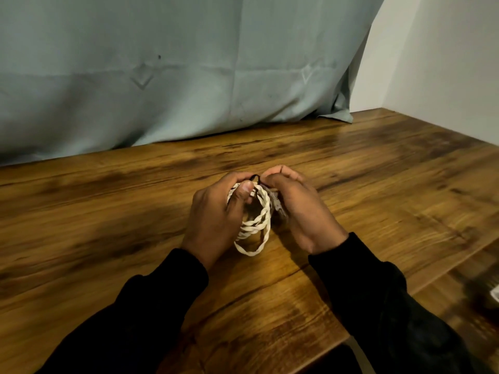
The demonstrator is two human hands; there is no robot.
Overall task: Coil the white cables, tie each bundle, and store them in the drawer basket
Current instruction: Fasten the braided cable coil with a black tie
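Note:
A coiled white braided cable [255, 225] stands upright in loops between my two hands, just above the wooden table [135, 211]. My left hand [216, 214] grips the coil's top, its thumb pressed on the strands. My right hand [294, 209] curls around the coil's right side, where a grey plug end shows. A thin black tie [256, 178] loops over the top of the bundle, pinched between the fingertips of both hands. The drawer basket is not visible.
A grey-green cloth [175, 76] hangs behind the table's far edge. A white wall [445, 63] stands at the right. At the lower right, beside the table, a lower wooden surface [459, 287] carries a blurred pale object [494, 294] at the frame edge.

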